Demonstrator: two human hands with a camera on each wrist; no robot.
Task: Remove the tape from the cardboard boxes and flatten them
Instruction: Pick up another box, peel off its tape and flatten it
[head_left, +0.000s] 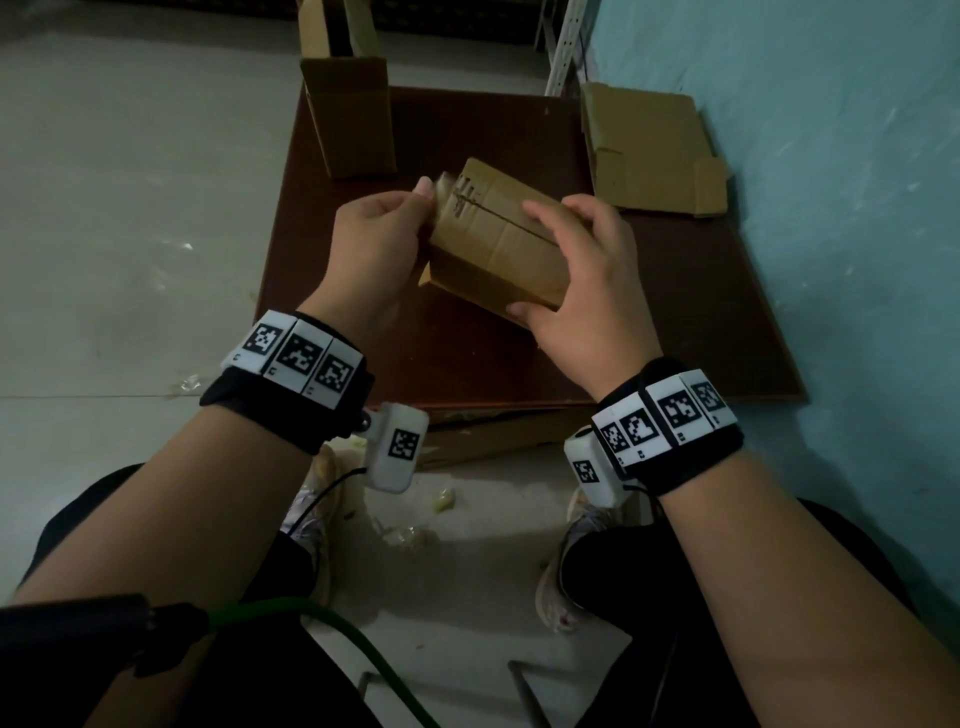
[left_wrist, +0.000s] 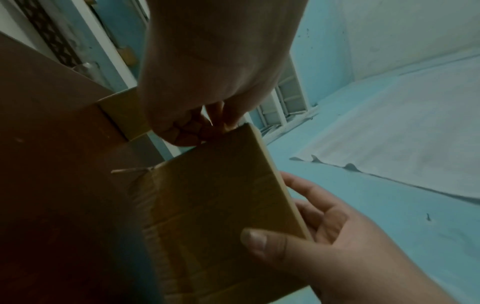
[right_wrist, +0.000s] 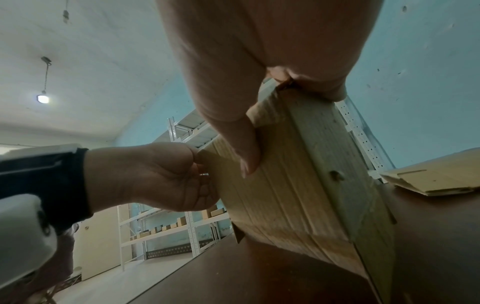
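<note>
A small brown cardboard box (head_left: 498, 249) is held tilted above the dark brown board (head_left: 675, 322). My left hand (head_left: 410, 208) pinches a strip of clear tape (head_left: 445, 183) at the box's far left corner. My right hand (head_left: 576, 270) grips the box's right end, fingers over the top and thumb on the near side. In the left wrist view the left hand (left_wrist: 207, 125) has curled fingers at the corner of the box (left_wrist: 215, 205), and the right hand (left_wrist: 327, 238) clamps its edge. In the right wrist view the right hand's thumb (right_wrist: 244, 152) presses the box (right_wrist: 298, 185), with the left hand (right_wrist: 166, 179) beside it.
An upright open box (head_left: 353, 119) stands at the board's far left. Flattened cardboard (head_left: 649, 150) lies at the far right against the teal wall (head_left: 831, 208). Tape scraps (head_left: 445, 501) and a green cable (head_left: 363, 649) lie on the floor by my feet. Metal shelves (right_wrist: 187, 226) stand farther off.
</note>
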